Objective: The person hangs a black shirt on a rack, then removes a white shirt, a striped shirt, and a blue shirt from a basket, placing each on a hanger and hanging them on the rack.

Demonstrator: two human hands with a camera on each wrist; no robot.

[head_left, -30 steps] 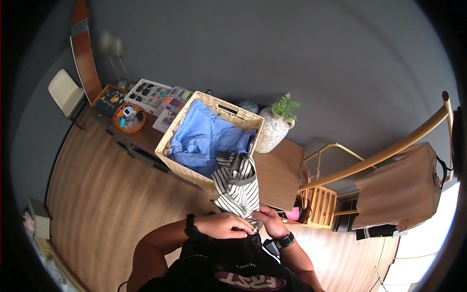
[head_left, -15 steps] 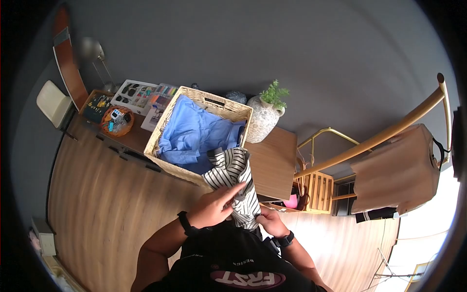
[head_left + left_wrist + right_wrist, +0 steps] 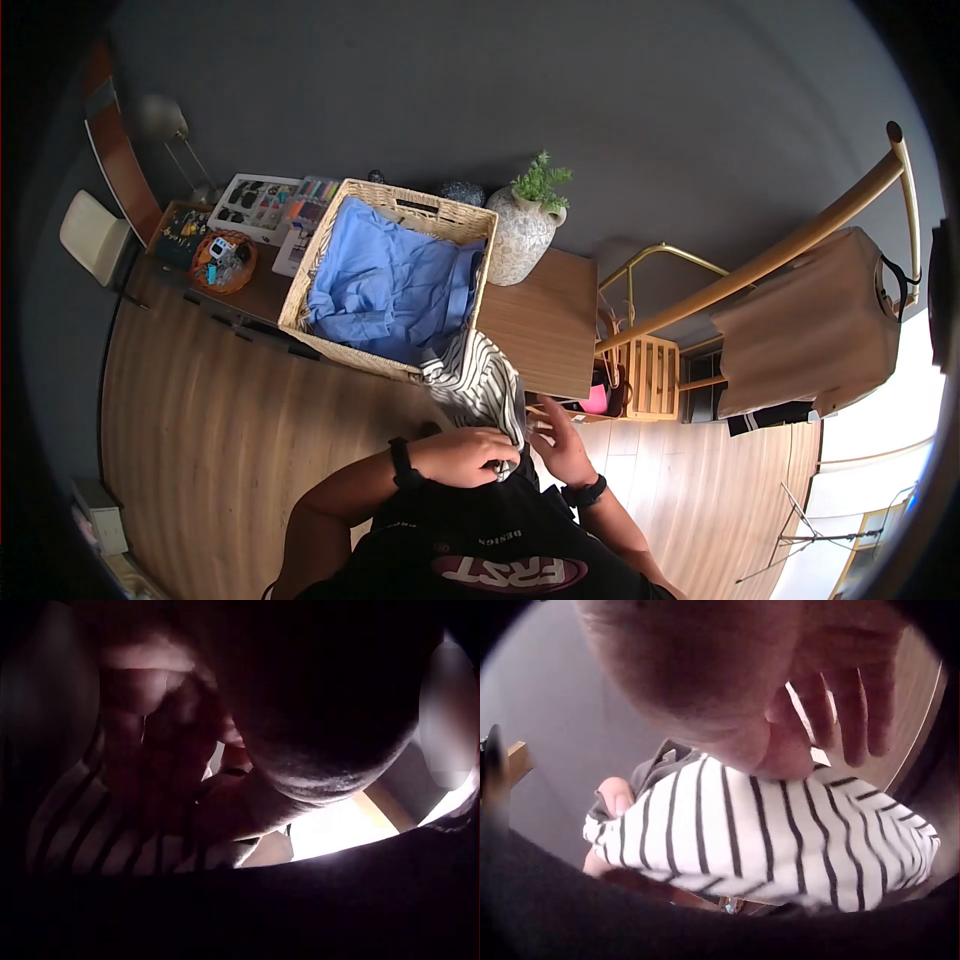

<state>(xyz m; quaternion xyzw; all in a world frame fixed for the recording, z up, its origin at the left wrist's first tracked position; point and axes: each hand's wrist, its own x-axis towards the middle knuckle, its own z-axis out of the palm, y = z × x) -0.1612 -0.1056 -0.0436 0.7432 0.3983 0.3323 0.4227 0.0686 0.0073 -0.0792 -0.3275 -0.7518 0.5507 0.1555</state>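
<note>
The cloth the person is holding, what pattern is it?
The cloth is white with thin dark stripes, clearest in the right wrist view.

One woven straw basket [image 3: 300, 300], one black-and-white striped shirt [image 3: 478, 380], one blue shirt [image 3: 385, 285], one speckled plant vase [image 3: 515, 240], two hands.

This is looking like a room in a home: a wicker laundry basket [image 3: 385, 275] is sitting by a potted plant [image 3: 525, 225], and a shirt [image 3: 810, 335] is hanging on a clothes rack [image 3: 770, 260].
</note>
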